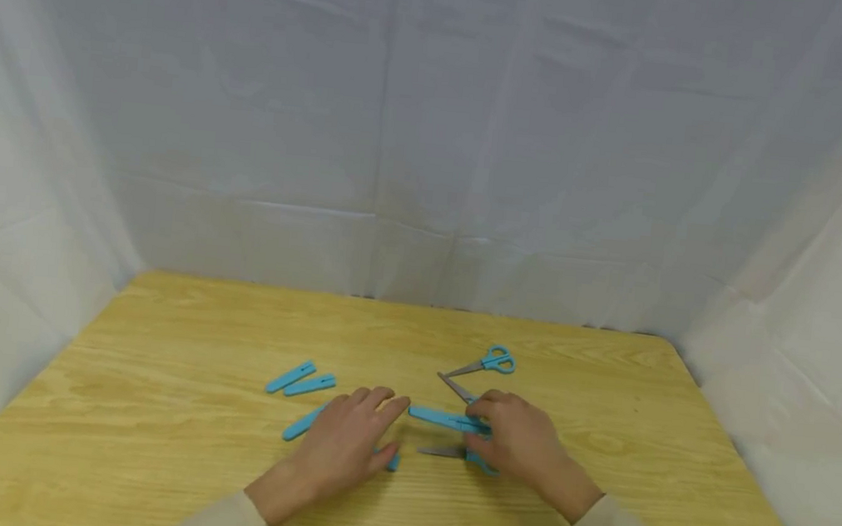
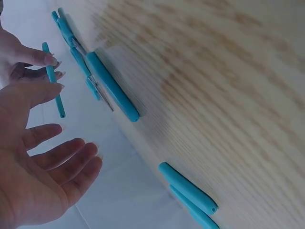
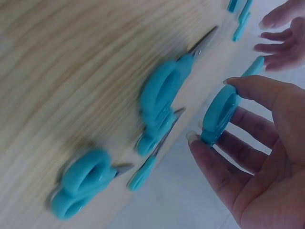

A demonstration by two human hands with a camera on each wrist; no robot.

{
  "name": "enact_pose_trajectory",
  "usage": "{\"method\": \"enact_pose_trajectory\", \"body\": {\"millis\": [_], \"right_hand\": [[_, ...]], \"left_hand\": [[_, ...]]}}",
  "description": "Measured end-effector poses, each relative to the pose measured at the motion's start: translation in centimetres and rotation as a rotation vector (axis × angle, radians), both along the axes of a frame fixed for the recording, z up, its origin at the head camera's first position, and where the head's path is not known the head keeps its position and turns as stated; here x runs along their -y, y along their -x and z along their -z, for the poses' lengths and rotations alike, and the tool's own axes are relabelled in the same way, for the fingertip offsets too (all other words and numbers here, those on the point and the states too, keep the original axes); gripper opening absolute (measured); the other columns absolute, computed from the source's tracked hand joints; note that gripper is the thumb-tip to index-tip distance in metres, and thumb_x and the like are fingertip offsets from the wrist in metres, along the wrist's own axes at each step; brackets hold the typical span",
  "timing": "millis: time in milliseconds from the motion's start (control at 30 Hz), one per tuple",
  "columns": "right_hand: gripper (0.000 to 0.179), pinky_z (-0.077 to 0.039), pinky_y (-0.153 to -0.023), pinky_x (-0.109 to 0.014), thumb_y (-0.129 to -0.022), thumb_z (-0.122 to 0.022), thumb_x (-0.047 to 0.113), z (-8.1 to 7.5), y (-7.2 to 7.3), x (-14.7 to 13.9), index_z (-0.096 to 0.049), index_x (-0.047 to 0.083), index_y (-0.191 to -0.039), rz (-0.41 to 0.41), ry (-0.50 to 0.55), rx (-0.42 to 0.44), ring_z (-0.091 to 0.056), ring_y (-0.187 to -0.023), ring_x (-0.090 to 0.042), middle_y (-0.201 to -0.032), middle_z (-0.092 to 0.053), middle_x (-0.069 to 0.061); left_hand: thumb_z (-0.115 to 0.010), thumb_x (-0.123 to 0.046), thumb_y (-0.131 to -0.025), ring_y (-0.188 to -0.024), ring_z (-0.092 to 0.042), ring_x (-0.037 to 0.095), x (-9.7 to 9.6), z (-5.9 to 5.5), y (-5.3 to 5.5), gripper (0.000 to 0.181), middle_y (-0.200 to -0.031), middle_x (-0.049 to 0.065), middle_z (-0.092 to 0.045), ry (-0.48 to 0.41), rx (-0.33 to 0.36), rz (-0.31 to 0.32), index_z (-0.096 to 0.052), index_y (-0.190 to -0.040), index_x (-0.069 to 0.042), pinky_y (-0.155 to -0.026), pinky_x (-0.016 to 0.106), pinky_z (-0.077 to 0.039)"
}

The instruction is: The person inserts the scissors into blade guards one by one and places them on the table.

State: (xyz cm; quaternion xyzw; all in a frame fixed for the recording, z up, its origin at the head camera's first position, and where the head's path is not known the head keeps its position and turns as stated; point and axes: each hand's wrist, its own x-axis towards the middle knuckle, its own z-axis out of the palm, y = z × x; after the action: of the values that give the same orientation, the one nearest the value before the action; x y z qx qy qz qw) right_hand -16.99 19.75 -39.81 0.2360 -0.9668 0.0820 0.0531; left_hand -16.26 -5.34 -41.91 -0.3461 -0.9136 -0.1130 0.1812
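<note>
My right hand [image 1: 518, 437] holds a pair of blue-handled scissors [image 3: 221, 112] by the finger loops, just above the table. Its blades are hidden inside a blue blade cover [image 1: 441, 418] that points left. Beside that cover's tip is my left hand [image 1: 349, 436], fingers loosely extended and gripping nothing; whether a fingertip touches the cover I cannot tell. Under and beside the left hand lie a loose blue cover [image 1: 302, 425] and another one [image 1: 393, 463], both partly hidden. Bare scissors [image 1: 479, 459] lie below the right hand, and a second pair [image 1: 458, 388] is partly covered by it.
Farther back on the wooden table [image 1: 183, 317] lies a third bare pair of scissors [image 1: 497, 359]. Two more blue covers, a left one [image 1: 291, 377] and a right one [image 1: 310, 384], rest side by side at left. White sheeting [image 1: 432, 130] hangs behind and along both sides.
</note>
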Motion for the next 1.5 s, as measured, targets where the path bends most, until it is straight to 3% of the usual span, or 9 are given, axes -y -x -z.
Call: {"method": "enact_pose_trajectory", "body": {"millis": [133,433,867,1100,1300,1500], "right_hand": [[0.026,-0.054,-0.068,-0.034,-0.082,-0.075,0.028,0.1,0.2,-1.4,-0.071,0.013,-0.102,0.058,0.041,0.000,-0.064,-0.090,-0.018,-0.105,-0.064,0.001],[0.023,-0.052,-0.061,-0.033,-0.084,-0.073,0.026,0.2,0.9,-5.1,-0.070,0.012,-0.103,0.167,0.055,-0.034,-0.063,-0.081,-0.018,-0.105,-0.061,-0.003],[0.028,-0.049,-0.055,-0.035,-0.088,-0.067,0.024,0.4,1.6,-11.6,-0.067,0.004,-0.107,0.363,0.052,0.045,-0.062,-0.074,-0.021,-0.110,-0.060,-0.016],[0.038,-0.051,-0.063,-0.046,-0.090,-0.064,0.028,0.8,1.3,-15.4,-0.064,-0.003,-0.113,0.474,0.056,0.105,-0.062,-0.087,-0.034,-0.118,-0.056,-0.027],[0.042,-0.051,-0.062,-0.046,-0.090,-0.064,0.027,1.3,0.8,-18.2,-0.062,-0.009,-0.112,0.533,0.088,0.106,-0.060,-0.083,-0.035,-0.110,-0.056,-0.031],[0.045,-0.046,-0.051,-0.036,-0.091,-0.060,0.027,1.2,0.3,-20.4,-0.060,-0.012,-0.113,0.627,0.129,0.157,-0.057,-0.067,-0.024,-0.097,-0.062,-0.025]], "left_hand": [[-0.073,-0.035,-0.083,-0.102,-0.058,0.026,-0.2,0.1,0.3,0.048,-0.117,0.010,-0.059,0.015,-0.040,0.002,-0.059,-0.122,-0.011,-0.080,0.040,-0.051],[-0.064,-0.040,-0.088,-0.114,-0.054,0.028,-1.5,0.0,0.9,0.044,-0.125,0.011,-0.057,0.062,-0.025,0.033,-0.060,-0.124,-0.015,-0.091,0.044,-0.046],[-0.057,-0.043,-0.092,-0.122,-0.048,0.028,-4.0,0.2,2.9,0.047,-0.133,0.011,-0.052,0.109,-0.023,0.118,-0.057,-0.131,-0.017,-0.100,0.044,-0.039],[-0.054,-0.048,-0.093,-0.125,-0.045,0.028,-5.6,0.5,3.5,0.049,-0.135,0.009,-0.050,0.160,-0.031,0.202,-0.056,-0.133,-0.018,-0.104,0.043,-0.035],[-0.053,-0.049,-0.094,-0.129,-0.041,0.027,-6.9,0.5,3.3,0.050,-0.142,0.009,-0.045,0.207,0.012,0.242,-0.054,-0.135,-0.021,-0.104,0.043,-0.036],[-0.051,-0.052,-0.094,-0.130,-0.041,0.026,-8.0,0.8,3.3,0.051,-0.142,0.008,-0.045,0.250,-0.028,0.272,-0.052,-0.137,-0.024,-0.104,0.041,-0.036]]}}
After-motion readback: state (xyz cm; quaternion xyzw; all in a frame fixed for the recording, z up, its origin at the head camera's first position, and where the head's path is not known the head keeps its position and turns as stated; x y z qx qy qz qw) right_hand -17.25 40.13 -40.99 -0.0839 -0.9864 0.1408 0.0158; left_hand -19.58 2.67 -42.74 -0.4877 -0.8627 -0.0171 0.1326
